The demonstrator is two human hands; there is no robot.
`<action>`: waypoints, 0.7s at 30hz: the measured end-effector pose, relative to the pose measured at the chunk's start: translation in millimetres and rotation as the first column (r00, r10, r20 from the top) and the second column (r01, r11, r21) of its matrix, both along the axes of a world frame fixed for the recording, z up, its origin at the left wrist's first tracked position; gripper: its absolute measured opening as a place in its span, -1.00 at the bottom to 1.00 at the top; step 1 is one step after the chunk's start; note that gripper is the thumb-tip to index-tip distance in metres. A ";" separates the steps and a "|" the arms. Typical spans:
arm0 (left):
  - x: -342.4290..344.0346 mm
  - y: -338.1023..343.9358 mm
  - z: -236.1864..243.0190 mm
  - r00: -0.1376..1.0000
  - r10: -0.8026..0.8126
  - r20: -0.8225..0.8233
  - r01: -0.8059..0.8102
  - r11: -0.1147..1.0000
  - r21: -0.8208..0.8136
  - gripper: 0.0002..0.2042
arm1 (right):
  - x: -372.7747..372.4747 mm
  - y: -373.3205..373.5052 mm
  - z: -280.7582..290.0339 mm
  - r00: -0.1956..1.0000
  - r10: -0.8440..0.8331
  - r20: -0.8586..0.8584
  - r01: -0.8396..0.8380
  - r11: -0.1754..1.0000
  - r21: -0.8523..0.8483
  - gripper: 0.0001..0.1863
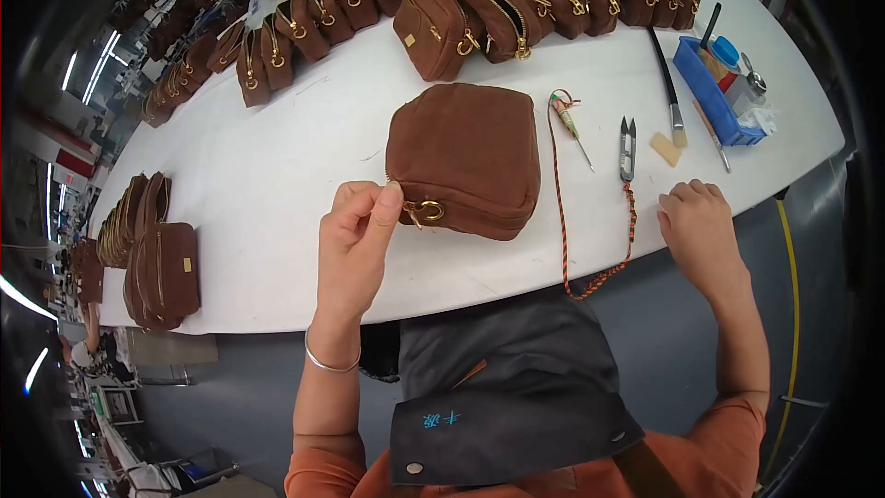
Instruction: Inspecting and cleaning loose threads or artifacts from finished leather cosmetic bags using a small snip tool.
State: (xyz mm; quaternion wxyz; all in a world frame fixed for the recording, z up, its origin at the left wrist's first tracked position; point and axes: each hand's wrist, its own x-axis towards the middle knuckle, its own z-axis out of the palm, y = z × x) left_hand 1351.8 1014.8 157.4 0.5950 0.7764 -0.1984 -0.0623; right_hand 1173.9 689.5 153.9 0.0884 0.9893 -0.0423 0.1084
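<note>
A brown zippered pouch (464, 143) lies on the white table in front of me, its plain side up. At its near left corner my left hand (358, 226) pinches the pouch's edge by the zipper between thumb and forefinger. A gold ring (430, 211) and a zipper pull hang beside the fingertips. My right hand (698, 226) rests at the table's near edge, fingers curled under, with nothing showing in it. Beyond it lie thread snips (628, 149) on a braided orange-and-black cord (563, 221), and an awl (575, 134) with a wrapped handle.
Rows of brown pouches (493, 0) line the far edge, and more pouches (166, 267) stand at the left. At the right are a blue tray (705, 97) of small supplies, a brush (671, 92), a tan block (666, 149) and a thin metal tool (713, 136).
</note>
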 end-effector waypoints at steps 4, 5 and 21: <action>-7.1 -10.3 1.2 0.997 0.015 0.071 -0.010 0.997 -0.081 -0.69 | 13.2 45.4 10.1 0.945 0.069 0.320 -0.224 0.849 0.479 -0.78; -6.5 -12.2 1.6 0.997 0.011 0.081 -0.002 0.993 -0.116 -0.69 | 20.4 57.4 9.6 0.916 0.126 0.382 -0.319 0.805 0.500 -0.74; 3.3 -20.3 27.5 0.995 -0.095 0.034 0.100 0.911 -0.399 -0.64 | 103.9 108.7 26.3 0.768 -0.025 0.640 -0.572 0.421 0.704 -0.55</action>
